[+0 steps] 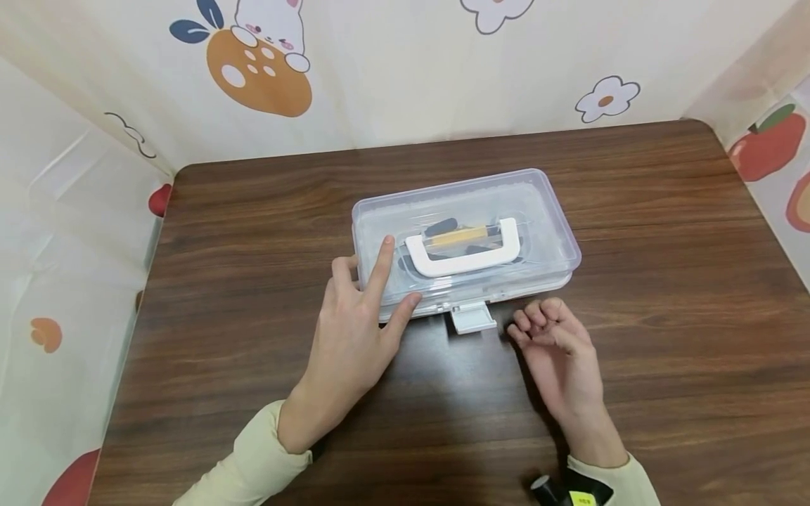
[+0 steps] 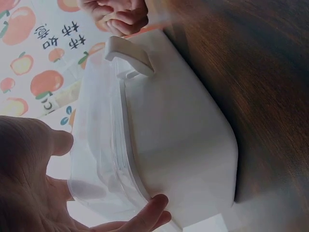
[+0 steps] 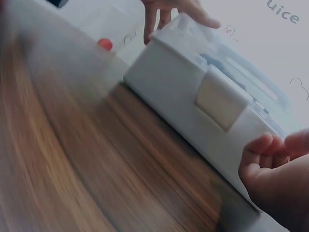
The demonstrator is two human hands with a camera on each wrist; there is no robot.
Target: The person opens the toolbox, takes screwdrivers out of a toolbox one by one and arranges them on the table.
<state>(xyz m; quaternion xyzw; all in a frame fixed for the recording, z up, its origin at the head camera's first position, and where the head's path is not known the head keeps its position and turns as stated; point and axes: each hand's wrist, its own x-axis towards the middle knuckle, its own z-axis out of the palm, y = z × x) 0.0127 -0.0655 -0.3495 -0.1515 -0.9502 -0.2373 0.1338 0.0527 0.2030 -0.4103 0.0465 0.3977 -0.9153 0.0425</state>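
Note:
A clear-lidded plastic storage box with a white carry handle lies on the table. Its lid is down, and the white front latch sticks outward from the front side. At the box's left end my left hand grips the corner: the index finger stretches over the lid, the thumb touches the front edge, and other fingers bend down the side. To the right of the latch, my right hand stays apart from the box, fingers loosely curled around nothing. A yellow item and dark pieces show through the lid.
The brown wooden table extends around the box on all sides. A patterned curtain hangs along the back edge and both sides. A black device with a yellow label sits at the right wrist.

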